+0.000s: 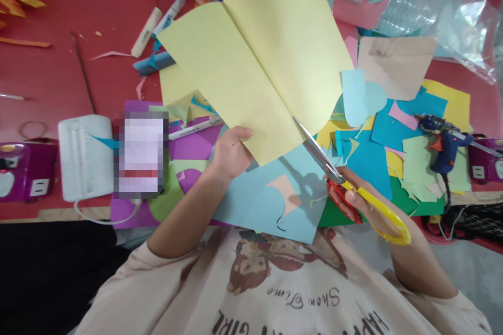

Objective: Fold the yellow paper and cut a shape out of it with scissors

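While holding a pale yellow sheet [285, 31] over the red table [51, 78], pinches its near left edge between the thumb and curled fingers of the left hand [233, 152]. Wraps the right hand [360, 208] around the handles of scissors [333, 172], thumb by the yellow loop, with the tip at a long line running up the sheet; cannot tell whether fold or cut. Has light blue paper [245, 201] below, with a peach scrap [290, 193] on it. To the left, has a phone [141, 154] over purple paper [131, 214], just beside a white box [84, 159]. To the right, has blue paper [365, 165] and, farther out, a glue gun [446, 152]. Beyond, has markers [146, 32] near clear plastic.
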The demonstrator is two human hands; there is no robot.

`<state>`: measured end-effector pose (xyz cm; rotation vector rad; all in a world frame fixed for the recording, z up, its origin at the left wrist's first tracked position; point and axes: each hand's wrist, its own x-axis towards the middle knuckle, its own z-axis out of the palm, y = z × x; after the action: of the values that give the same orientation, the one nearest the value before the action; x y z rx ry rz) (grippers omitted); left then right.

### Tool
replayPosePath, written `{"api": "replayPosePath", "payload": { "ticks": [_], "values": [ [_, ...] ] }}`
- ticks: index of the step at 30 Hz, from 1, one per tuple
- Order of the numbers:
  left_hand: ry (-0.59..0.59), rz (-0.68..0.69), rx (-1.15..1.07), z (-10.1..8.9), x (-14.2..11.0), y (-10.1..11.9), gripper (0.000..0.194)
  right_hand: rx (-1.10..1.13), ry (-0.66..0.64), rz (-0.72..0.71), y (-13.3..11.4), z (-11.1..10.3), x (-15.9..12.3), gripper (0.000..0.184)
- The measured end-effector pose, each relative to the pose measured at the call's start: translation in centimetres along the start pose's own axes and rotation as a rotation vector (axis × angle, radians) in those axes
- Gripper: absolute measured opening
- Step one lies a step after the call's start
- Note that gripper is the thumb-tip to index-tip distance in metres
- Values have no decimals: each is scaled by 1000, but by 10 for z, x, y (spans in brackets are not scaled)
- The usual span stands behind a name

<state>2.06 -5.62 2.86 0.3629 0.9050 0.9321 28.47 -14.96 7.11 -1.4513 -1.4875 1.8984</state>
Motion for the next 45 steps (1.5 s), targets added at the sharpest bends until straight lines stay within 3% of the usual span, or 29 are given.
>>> {"api": "replayPosePath", "payload": {
  "ticks": [23,29,36,45],
  "values": [
    [42,22,-16,3,2,1,24,24,145,37,-2,16,2,62],
    [64,-37,-56,6,1,4,27,14,112,58,0,7,-2,59],
    [157,-53,-36,5,2,7,20,-161,78,138,4,-11,-15,51],
    [183,4,-20,10,-1,4,15,-111,85,141,6,-9,-20,52]
  ]
}}
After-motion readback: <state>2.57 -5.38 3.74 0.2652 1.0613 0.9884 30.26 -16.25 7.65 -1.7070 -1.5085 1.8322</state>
